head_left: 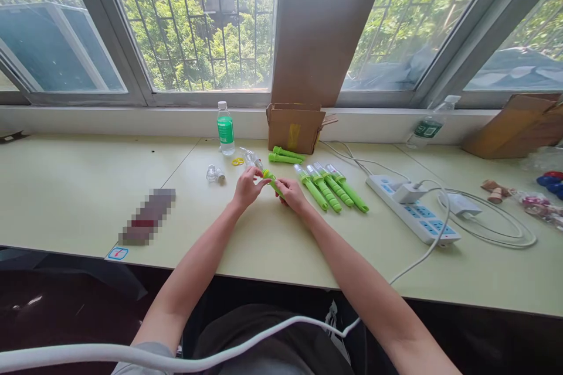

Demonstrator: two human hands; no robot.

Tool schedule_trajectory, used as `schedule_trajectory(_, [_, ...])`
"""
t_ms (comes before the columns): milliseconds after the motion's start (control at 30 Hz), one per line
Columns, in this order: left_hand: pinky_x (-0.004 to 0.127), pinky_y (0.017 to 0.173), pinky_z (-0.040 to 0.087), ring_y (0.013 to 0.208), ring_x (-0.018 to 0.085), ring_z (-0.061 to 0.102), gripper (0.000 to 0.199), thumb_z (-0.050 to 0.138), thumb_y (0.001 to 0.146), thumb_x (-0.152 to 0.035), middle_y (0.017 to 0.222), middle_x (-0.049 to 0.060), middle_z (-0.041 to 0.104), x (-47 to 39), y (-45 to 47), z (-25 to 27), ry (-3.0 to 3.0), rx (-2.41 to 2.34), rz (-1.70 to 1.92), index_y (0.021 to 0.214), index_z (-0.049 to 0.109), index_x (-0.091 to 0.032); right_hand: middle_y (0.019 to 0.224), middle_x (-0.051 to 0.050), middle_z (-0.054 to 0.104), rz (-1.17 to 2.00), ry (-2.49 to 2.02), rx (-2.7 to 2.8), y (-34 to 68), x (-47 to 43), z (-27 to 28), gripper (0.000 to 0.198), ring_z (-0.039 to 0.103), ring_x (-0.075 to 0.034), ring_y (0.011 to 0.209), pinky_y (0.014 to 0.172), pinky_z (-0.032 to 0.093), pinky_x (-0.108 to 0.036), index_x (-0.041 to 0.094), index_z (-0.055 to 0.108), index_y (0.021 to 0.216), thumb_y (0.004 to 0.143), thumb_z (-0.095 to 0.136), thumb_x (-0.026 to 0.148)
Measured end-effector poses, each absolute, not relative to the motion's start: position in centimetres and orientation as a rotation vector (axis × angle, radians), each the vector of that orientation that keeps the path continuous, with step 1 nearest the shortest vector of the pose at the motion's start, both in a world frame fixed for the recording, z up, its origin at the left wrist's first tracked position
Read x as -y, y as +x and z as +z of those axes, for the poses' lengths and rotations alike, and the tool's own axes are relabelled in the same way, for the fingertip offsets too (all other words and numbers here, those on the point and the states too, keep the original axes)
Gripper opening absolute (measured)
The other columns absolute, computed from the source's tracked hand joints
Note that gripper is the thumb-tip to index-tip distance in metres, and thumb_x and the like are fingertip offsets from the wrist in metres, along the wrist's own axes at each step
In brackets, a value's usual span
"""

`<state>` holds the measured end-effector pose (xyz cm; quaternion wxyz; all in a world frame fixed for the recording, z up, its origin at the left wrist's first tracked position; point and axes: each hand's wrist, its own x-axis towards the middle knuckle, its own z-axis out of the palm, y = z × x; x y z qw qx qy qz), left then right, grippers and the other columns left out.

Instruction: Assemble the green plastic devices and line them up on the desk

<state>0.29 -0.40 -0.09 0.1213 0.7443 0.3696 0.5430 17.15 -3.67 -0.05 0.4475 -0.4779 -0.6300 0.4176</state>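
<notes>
My right hand (290,194) is wrapped round a green plastic stick handle (276,186), held tilted above the table. At its upper end sits a small yellow ring (265,174). The fingers of my left hand (247,188) are pinched together at this ring. Just beyond my left hand lie clear plastic pieces (251,158) and loose yellow rings (238,161). Several green sticks with clear tops (328,187) lie side by side right of my right hand. Two green handles without clear tops (285,156) rest behind my hands.
A green-labelled bottle (226,130) stands near the window, beside clear bulb-like parts (215,174). An opened cardboard box (295,128) is at the back. At right are a power strip (413,209), cables and a charger (460,205). A white cable (176,357) crosses before me.
</notes>
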Motion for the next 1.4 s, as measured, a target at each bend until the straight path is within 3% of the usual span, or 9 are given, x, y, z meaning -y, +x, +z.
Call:
schedule_trajectory(233, [0.031, 0.063, 0.058, 0.069, 0.013, 0.061, 0.034, 0.071, 0.069, -0.047, 0.078, 0.002, 0.06, 0.49, 0.28, 0.12, 2.118, -1.067, 1.616, 0.077, 0.057, -0.018, 0.056, 0.001, 0.054, 1.169, -1.169, 1.484, 17.32, 3.93, 0.38, 0.035, 0.04, -0.009, 0.037, 0.034, 0.03, -0.023, 0.018, 0.058, 0.073, 0.079, 0.052, 0.053])
schedule_trajectory(467, [0.032, 0.067, 0.058, 0.078, 0.014, 0.061, 0.037, 0.073, 0.067, -0.046, 0.083, 0.003, 0.059, 0.57, 0.22, 0.26, 2.148, -1.018, 1.599, 0.084, 0.055, -0.019, 0.052, 0.001, 0.053, 1.32, -1.101, 1.418, 17.25, 4.33, 0.76, 0.034, 0.043, -0.01, 0.038, 0.033, 0.029, -0.022, 0.018, 0.053, 0.069, 0.077, 0.054, 0.051])
schedule_trajectory(1167, [0.033, 0.069, 0.057, 0.076, 0.013, 0.06, 0.032, 0.068, 0.073, -0.047, 0.083, 0.003, 0.058, 0.44, 0.33, 0.14, 2.198, -1.039, 1.591, 0.076, 0.053, -0.018, 0.054, 0.0, 0.056, 1.44, -1.1, 1.359, 17.52, 4.12, 0.93, 0.036, 0.044, -0.01, 0.037, 0.033, 0.031, -0.021, 0.015, 0.06, 0.09, 0.079, 0.052, 0.048])
schedule_trajectory(1400, [0.034, 0.07, 0.058, 0.079, 0.014, 0.06, 0.032, 0.07, 0.071, -0.045, 0.086, 0.003, 0.06, 0.62, 0.29, 0.35, 2.194, -1.013, 1.598, 0.082, 0.054, -0.019, 0.054, -0.001, 0.055, 1.477, -1.085, 1.323, 17.71, 4.11, 0.87, 0.033, 0.043, -0.01, 0.038, 0.033, 0.03, -0.021, 0.016, 0.059, 0.084, 0.079, 0.053, 0.048])
